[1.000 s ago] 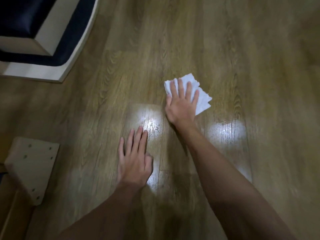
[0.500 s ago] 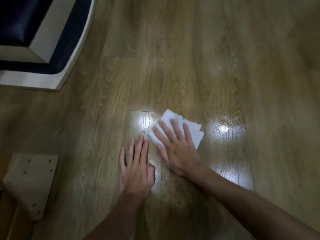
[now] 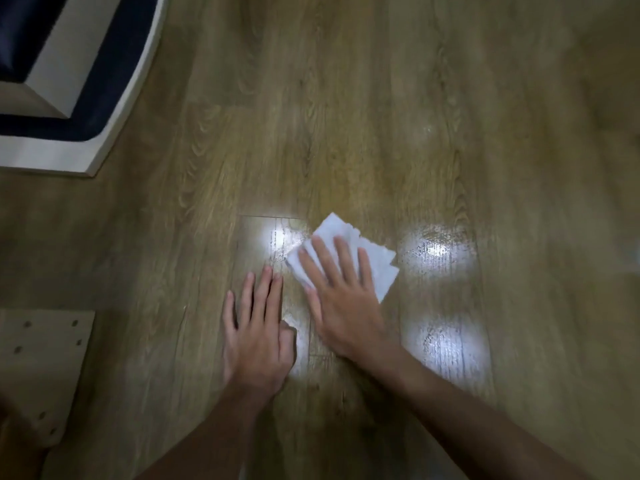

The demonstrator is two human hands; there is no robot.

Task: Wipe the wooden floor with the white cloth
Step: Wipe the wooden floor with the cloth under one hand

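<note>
At the left edge of the frame lies a pale drilled board (image 3: 41, 362). Near centre, the left hand (image 3: 258, 337) rests flat on the wooden floor (image 3: 346, 116), grip wide, holding nothing. Just right of it, the right hand (image 3: 341, 299) presses straight fingers onto the folded white cloth (image 3: 341, 230), at mid-frame. Pressed only, not pinched, the cloth could bunch or slip out on a fast stroke, leaving patches unwiped.

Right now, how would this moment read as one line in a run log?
right hand: flat, pressing white cloth | left hand: flat on wooden floor, beside cloth | step: wiping
</note>
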